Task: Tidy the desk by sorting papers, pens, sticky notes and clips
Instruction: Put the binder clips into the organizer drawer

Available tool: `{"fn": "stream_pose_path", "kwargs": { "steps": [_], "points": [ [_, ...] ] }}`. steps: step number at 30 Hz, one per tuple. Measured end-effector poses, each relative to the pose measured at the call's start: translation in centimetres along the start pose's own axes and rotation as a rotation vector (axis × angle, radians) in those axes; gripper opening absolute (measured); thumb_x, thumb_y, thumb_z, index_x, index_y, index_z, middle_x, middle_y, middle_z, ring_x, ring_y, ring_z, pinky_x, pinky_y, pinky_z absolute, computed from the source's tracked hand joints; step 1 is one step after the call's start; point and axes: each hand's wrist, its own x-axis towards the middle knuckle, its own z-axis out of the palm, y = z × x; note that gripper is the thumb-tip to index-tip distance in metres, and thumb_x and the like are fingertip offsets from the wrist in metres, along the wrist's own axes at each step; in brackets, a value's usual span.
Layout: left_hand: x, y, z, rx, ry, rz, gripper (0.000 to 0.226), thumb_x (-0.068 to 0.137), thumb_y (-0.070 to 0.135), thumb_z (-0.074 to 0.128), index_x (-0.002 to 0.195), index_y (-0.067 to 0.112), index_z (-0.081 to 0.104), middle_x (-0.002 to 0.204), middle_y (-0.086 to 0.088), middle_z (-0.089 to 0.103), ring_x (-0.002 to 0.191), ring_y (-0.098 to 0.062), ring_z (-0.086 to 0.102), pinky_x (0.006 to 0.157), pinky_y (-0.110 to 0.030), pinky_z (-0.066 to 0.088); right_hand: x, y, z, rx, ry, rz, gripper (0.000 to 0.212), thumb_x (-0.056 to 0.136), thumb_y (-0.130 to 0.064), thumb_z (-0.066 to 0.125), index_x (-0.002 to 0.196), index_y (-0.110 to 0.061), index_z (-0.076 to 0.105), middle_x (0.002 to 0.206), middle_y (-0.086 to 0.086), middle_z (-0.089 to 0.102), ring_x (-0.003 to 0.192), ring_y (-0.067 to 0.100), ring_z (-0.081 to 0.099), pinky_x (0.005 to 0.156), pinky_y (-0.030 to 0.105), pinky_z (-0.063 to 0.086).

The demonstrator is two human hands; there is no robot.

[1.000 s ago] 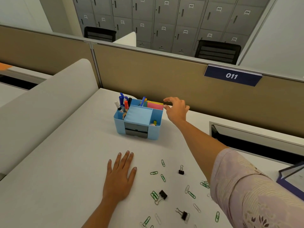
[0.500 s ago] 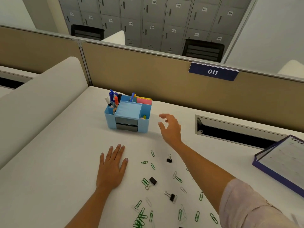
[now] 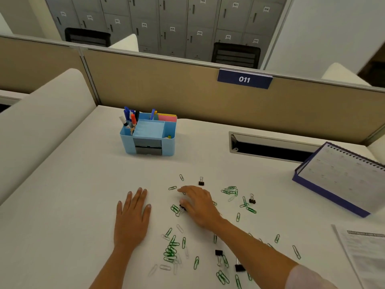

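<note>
1. While green and clear wire paper clips (image 3: 171,250) lie scattered nearest, left hand (image 3: 131,217) rests flat, fingers spread, empty.
2. Right hand (image 3: 199,205) reaches palm-down, fingers loosely curled over small black binder clip (image 3: 181,209); grasp cannot be told.
3. Light blue plastic desk organiser (image 3: 148,137) stands beyond, holding pens.

A dark blue nameplate (image 3: 244,79) on the top edge of the tan partition behind the counter reads "011" in white. Above it, small white tags on the grey locker doors (image 3: 195,28) carry numbers, among them what look like 030 and 031, though most are too blurred to read. The print on the calendar (image 3: 341,176) and the paper sheet (image 3: 366,253) right of the nameplate is illegible.
</note>
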Motion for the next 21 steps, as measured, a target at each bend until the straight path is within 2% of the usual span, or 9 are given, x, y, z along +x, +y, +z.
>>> {"fn": "stream_pose_path", "kwargs": {
  "steps": [6, 11, 13, 15, 17, 21],
  "points": [
    [-4.4, -0.3, 0.0, -0.027, -0.01, 0.006, 0.063, 0.093, 0.054, 0.005, 0.152, 0.033, 0.011, 0.158, 0.017, 0.007, 0.146, -0.007, -0.003, 0.12, -0.039, 0.002, -6.4, 0.6, -0.2, 0.052, 0.101, 0.052, 0.034, 0.1, -0.043, 0.041, 0.132, -0.036, 0.047, 0.134, -0.022, 0.045, 0.127, -0.008, 0.029, 0.106, 0.018, 0.015],
    [-7.2, -0.1, -0.2, -0.032, -0.014, -0.007, 0.065, 0.091, 0.054, 0.002, 0.152, 0.033, 0.009, 0.158, 0.017, 0.007, 0.146, -0.006, -0.003, 0.12, -0.039, 0.001, -11.2, 2.0, -0.9, -0.003, 0.132, 0.096, 0.035, 0.099, -0.044, 0.039, 0.133, -0.037, 0.047, 0.131, -0.031, 0.038, 0.125, -0.019, 0.019, 0.105, 0.008, 0.007],
    [-8.1, 0.0, -0.1, -0.031, -0.014, -0.012, 0.064, 0.091, 0.054, 0.002, 0.152, 0.034, 0.009, 0.158, 0.017, 0.007, 0.146, -0.007, -0.003, 0.12, -0.04, 0.002, -13.0, 2.8, -0.8, -0.024, 0.141, 0.117, 0.044, 0.097, -0.056, 0.03, 0.135, -0.039, 0.045, 0.134, -0.031, 0.035, 0.128, -0.019, 0.016, 0.108, 0.01, 0.006],
    [-9.0, 0.1, -0.1, -0.029, -0.006, -0.017, 0.064, 0.092, 0.053, 0.003, 0.152, 0.033, 0.012, 0.158, 0.016, 0.009, 0.147, -0.008, 0.0, 0.12, -0.041, 0.004, -14.7, 3.5, -0.6, -0.054, 0.139, 0.139, 0.054, 0.093, -0.064, 0.019, 0.137, -0.041, 0.041, 0.139, -0.03, 0.034, 0.134, -0.012, 0.015, 0.112, 0.017, 0.009],
    [-9.7, 0.3, 0.0, -0.029, -0.001, -0.019, 0.064, 0.092, 0.052, 0.004, 0.152, 0.032, 0.015, 0.158, 0.015, 0.011, 0.147, -0.01, 0.002, 0.119, -0.043, 0.005, -16.2, 3.9, -0.7, -0.075, 0.125, 0.171, 0.051, 0.095, -0.06, 0.022, 0.14, -0.042, 0.037, 0.143, -0.028, 0.032, 0.137, -0.009, 0.014, 0.115, 0.023, 0.01],
    [-10.3, 0.6, -0.1, -0.026, 0.004, -0.021, 0.065, 0.092, 0.051, 0.005, 0.151, 0.031, 0.018, 0.158, 0.013, 0.013, 0.147, -0.013, 0.006, 0.119, -0.044, 0.006, -18.9, 3.8, -1.1, -0.049, 0.11, 0.24, 0.05, 0.097, -0.053, 0.028, 0.145, -0.04, 0.03, 0.15, -0.028, 0.021, 0.141, -0.009, 0.006, 0.118, 0.024, 0.003]
  ]
}}
